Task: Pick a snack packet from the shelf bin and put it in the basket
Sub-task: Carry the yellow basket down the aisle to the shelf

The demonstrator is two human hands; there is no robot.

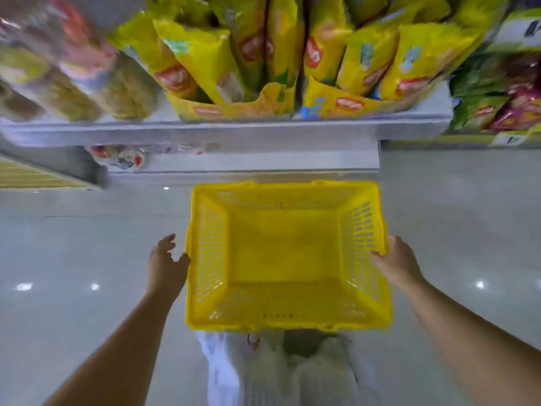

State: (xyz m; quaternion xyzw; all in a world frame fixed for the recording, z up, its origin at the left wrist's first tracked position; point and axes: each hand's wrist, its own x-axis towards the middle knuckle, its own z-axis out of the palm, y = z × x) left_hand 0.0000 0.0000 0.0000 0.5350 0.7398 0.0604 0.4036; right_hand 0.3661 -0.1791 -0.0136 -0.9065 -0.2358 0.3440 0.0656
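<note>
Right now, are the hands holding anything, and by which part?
The right hand holds the yellow basket by its right rim; the left hand is open, only touching the left rim.

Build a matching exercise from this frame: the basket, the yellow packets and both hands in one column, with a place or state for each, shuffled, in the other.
Things:
1. basket
2. yellow packets
3. left hand
4. right hand

States:
A. grips the right rim
B. stand on the shelf
C. empty
D. fingers spread by the left rim

Pairs: 1-C, 2-B, 3-D, 4-A
</note>
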